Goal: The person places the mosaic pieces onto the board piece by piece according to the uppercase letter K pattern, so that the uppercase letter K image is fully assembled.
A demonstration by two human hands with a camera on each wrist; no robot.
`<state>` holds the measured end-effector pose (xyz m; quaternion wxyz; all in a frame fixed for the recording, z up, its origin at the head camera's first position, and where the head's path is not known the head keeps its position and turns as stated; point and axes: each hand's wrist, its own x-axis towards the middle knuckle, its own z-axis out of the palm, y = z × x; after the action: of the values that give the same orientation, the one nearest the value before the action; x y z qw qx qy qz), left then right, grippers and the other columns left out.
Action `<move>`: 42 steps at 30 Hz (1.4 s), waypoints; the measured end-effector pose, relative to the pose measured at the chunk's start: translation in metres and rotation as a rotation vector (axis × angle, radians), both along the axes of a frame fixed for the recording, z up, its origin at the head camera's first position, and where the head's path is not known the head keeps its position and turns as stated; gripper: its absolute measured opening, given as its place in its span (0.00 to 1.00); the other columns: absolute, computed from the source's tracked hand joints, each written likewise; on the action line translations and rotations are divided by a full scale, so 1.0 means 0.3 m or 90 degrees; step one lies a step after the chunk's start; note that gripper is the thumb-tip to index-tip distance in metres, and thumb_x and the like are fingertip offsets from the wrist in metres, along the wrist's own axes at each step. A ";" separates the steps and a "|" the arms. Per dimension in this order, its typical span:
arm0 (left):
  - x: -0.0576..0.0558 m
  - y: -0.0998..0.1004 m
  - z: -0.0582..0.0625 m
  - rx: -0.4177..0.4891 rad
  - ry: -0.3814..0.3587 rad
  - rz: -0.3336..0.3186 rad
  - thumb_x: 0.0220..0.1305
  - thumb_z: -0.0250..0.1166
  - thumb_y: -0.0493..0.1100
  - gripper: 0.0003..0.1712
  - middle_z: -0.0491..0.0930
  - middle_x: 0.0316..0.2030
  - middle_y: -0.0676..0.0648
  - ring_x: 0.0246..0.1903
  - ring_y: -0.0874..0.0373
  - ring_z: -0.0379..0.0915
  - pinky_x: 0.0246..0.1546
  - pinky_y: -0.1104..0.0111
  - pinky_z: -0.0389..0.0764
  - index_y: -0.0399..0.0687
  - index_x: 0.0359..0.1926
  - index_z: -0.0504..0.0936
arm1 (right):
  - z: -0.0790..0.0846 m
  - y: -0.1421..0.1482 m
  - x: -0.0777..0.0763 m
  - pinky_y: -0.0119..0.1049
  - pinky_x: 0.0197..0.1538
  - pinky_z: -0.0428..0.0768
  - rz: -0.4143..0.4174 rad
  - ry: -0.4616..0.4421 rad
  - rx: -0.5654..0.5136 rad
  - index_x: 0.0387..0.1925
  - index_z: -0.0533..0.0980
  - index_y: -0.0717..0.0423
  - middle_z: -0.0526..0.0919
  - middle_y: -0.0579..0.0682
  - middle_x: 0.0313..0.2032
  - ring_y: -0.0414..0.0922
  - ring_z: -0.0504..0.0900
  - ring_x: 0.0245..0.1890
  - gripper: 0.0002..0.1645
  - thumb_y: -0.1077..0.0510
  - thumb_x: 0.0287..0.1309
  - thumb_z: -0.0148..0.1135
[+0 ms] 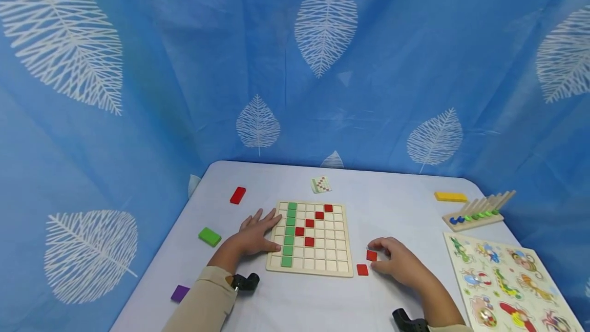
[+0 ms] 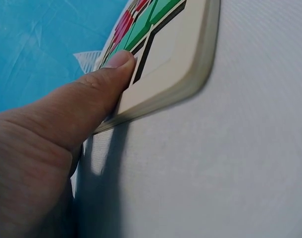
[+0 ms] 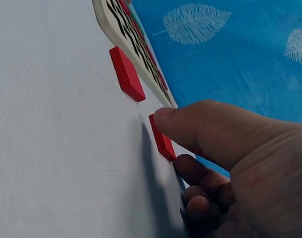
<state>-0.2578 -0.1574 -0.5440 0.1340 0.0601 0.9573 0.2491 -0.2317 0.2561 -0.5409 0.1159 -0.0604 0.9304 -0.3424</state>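
My left hand [image 1: 253, 234] lies spread over the left side of a wooden grid board [image 1: 309, 271]. Its thumb [image 2: 99, 87] presses near the board's edge in the left wrist view. Green square tiles [image 1: 288, 250] fill one column of the grid, and several red tiles [image 1: 309, 241] run in a slanting line beside it. Off the board's right edge, my right hand [image 1: 400, 261] pinches a red square tile [image 3: 164, 143] between thumb and index finger, close over the table. A second red tile [image 3: 127, 74] lies flat between that hand and the board.
Behind the board lies a small pattern card [image 1: 321, 184]. Red [image 1: 237, 195], green [image 1: 209, 236] and purple [image 1: 180, 293] blocks lie on the left. To the right are a yellow block [image 1: 450, 196], a pegged bead rack [image 1: 477, 217] and an animal puzzle board [image 1: 488, 242].
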 end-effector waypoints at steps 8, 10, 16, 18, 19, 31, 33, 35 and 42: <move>0.012 0.003 -0.011 0.016 0.001 -0.007 0.53 0.80 0.60 0.57 0.49 0.84 0.53 0.84 0.44 0.29 0.82 0.41 0.37 0.69 0.81 0.62 | -0.003 0.011 0.001 0.57 0.63 0.77 0.007 0.002 0.014 0.48 0.84 0.45 0.80 0.49 0.53 0.49 0.77 0.54 0.19 0.60 0.53 0.78; 0.013 0.002 -0.010 0.016 0.002 -0.002 0.53 0.80 0.61 0.57 0.49 0.84 0.54 0.84 0.44 0.29 0.81 0.41 0.38 0.69 0.81 0.62 | -0.007 0.009 -0.001 0.55 0.63 0.77 0.003 0.003 0.012 0.46 0.84 0.44 0.80 0.48 0.53 0.49 0.76 0.53 0.18 0.61 0.54 0.77; 0.009 -0.007 0.002 0.018 -0.002 -0.010 0.54 0.79 0.62 0.58 0.47 0.84 0.55 0.84 0.45 0.27 0.82 0.43 0.35 0.69 0.82 0.60 | -0.011 -0.004 -0.007 0.55 0.61 0.77 -0.019 0.005 0.020 0.45 0.84 0.45 0.81 0.47 0.50 0.49 0.76 0.50 0.15 0.61 0.55 0.74; 0.008 -0.009 0.009 0.019 -0.001 -0.013 0.54 0.79 0.63 0.58 0.48 0.84 0.54 0.84 0.45 0.27 0.82 0.43 0.34 0.68 0.82 0.60 | -0.008 -0.015 -0.009 0.52 0.56 0.79 -0.033 0.002 0.016 0.45 0.84 0.47 0.81 0.47 0.48 0.48 0.76 0.48 0.15 0.61 0.56 0.74; 0.008 -0.011 0.012 0.017 -0.001 -0.014 0.54 0.79 0.63 0.58 0.47 0.84 0.54 0.84 0.45 0.27 0.82 0.43 0.34 0.68 0.82 0.60 | -0.007 -0.023 -0.010 0.49 0.53 0.79 -0.041 0.001 0.011 0.46 0.83 0.47 0.81 0.47 0.46 0.48 0.75 0.46 0.15 0.61 0.56 0.74; 0.008 -0.019 0.014 0.015 0.009 -0.027 0.54 0.79 0.63 0.58 0.48 0.84 0.53 0.84 0.43 0.29 0.81 0.42 0.36 0.66 0.82 0.61 | 0.024 -0.310 0.009 0.36 0.31 0.75 0.017 0.045 -0.107 0.45 0.82 0.47 0.79 0.45 0.35 0.43 0.75 0.32 0.13 0.60 0.60 0.75; 0.007 -0.019 0.014 0.017 0.012 -0.030 0.54 0.79 0.63 0.58 0.48 0.84 0.52 0.84 0.43 0.29 0.81 0.42 0.36 0.65 0.82 0.61 | 0.024 -0.353 0.013 0.36 0.33 0.75 0.047 0.059 -0.098 0.43 0.82 0.47 0.79 0.44 0.34 0.43 0.75 0.32 0.12 0.60 0.59 0.76; 0.005 -0.019 0.012 0.016 0.011 -0.034 0.54 0.78 0.64 0.58 0.48 0.84 0.52 0.84 0.43 0.28 0.82 0.42 0.35 0.66 0.82 0.60 | 0.024 -0.382 0.015 0.37 0.38 0.75 0.069 0.077 -0.080 0.41 0.83 0.47 0.80 0.42 0.35 0.42 0.75 0.34 0.11 0.59 0.58 0.77; 0.001 -0.018 0.012 0.011 0.010 -0.039 0.55 0.78 0.64 0.57 0.48 0.84 0.53 0.84 0.44 0.28 0.82 0.43 0.34 0.66 0.82 0.60 | 0.010 -0.411 0.016 0.45 0.49 0.78 0.100 0.120 -0.028 0.38 0.84 0.45 0.81 0.43 0.40 0.42 0.76 0.41 0.10 0.61 0.55 0.74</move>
<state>-0.2575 -0.1627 -0.5404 0.1336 0.0924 0.9537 0.2530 -0.2268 0.1328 -0.5380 0.0529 -0.1677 0.9218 -0.3455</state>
